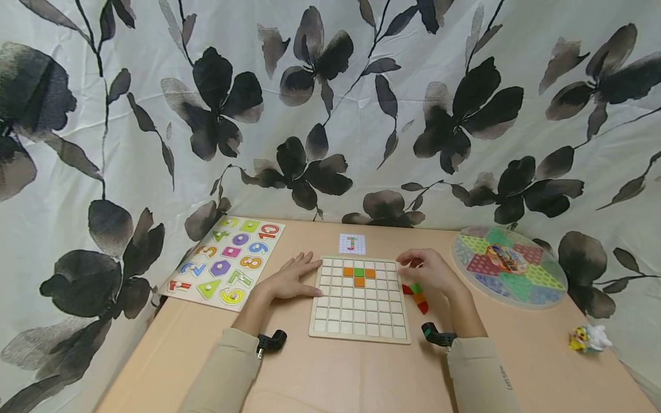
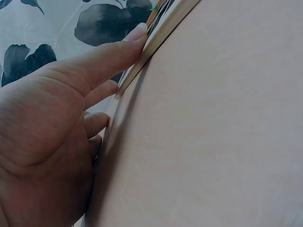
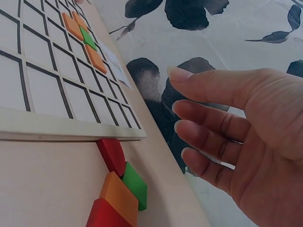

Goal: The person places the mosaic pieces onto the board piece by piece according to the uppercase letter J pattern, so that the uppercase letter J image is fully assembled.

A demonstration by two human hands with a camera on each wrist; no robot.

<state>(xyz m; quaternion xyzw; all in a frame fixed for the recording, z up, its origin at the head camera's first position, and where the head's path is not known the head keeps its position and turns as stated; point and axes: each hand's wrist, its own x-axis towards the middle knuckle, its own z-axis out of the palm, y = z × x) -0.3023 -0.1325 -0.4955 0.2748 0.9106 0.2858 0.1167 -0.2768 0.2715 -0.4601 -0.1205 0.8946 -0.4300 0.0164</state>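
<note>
A square board [image 1: 360, 315] with a grid of white cells lies on the table. Near its top, a green tile [image 1: 358, 272] sits between two orange tiles, with another orange tile [image 1: 358, 283] below it. My left hand [image 1: 290, 278] rests at the board's left edge, fingers extended, thumb touching the rim in the left wrist view. By the upper right corner hovers my right hand [image 1: 428, 271]; its fingers bend loosely around nothing in the right wrist view. Beneath it lie loose pieces: red [image 3: 112, 157], green [image 3: 136, 186], orange [image 3: 119, 199] and another red [image 3: 106, 215].
Behind the board lies a small card [image 1: 352, 244] with a coloured grid pattern. A number-and-shape board [image 1: 198, 291] is on the left. At the right are a round patterned disc [image 1: 516, 292] and a small toy figure [image 1: 590, 338]. A floral cloth [image 1: 382, 189] hangs behind the table.
</note>
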